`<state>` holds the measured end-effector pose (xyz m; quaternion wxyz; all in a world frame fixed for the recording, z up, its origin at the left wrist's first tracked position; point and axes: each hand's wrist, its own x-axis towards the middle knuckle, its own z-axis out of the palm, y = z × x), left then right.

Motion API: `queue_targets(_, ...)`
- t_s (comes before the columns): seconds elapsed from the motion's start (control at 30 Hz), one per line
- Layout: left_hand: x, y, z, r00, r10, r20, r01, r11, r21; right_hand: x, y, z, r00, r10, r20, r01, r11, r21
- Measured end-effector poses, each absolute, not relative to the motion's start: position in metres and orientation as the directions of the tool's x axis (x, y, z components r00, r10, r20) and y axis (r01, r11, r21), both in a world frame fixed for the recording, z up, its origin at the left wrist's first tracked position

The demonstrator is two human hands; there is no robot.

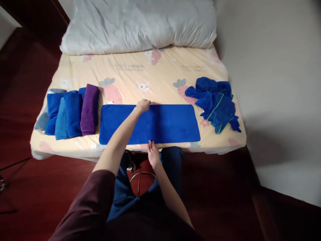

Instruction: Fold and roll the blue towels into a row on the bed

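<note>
A blue towel [175, 122] lies flat as a long strip across the front of the bed, with a darker crease crossing it near the middle. My left hand [143, 105] is closed on the far long edge, at the top of that crease. At the near edge, my right hand [153, 154] has its fingertips pinched on the cloth, palm turned partly up. To the left stand several folded towels in a row, among them a purple towel [88, 110] and a folded blue towel [73, 115]. A crumpled heap of blue cloths [217, 107], one with green trim, rests on the right.
The bed [140, 75] has a pale yellow sheet with carrots and rabbits. A rolled grey-white quilt [140, 26] lies along its far side. A plain wall [281, 100] borders the right. Below, my knees are against the bed's front edge, over a dark red floor [210, 194].
</note>
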<state>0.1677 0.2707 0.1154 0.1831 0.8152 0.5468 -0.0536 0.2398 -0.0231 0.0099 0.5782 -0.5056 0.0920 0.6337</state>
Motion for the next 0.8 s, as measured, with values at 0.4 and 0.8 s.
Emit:
queue_targets(0.4, 0.194, 0.311, 0.054, 0.239, 0.917, -0.320, 0.948, -0.149, 0.281, 0.234, -0.028, 0.016, 0.118, 0.637, -0.761, -0.832, -0.355, -0.427)
queue_targets(0.8, 0.175, 0.314, 0.048, 0.146, 0.972, -0.182, 0.787, -0.003, 0.617, 0.223, -0.043, 0.017, 0.186, 0.641, -0.745, -0.838, -0.293, -0.461)
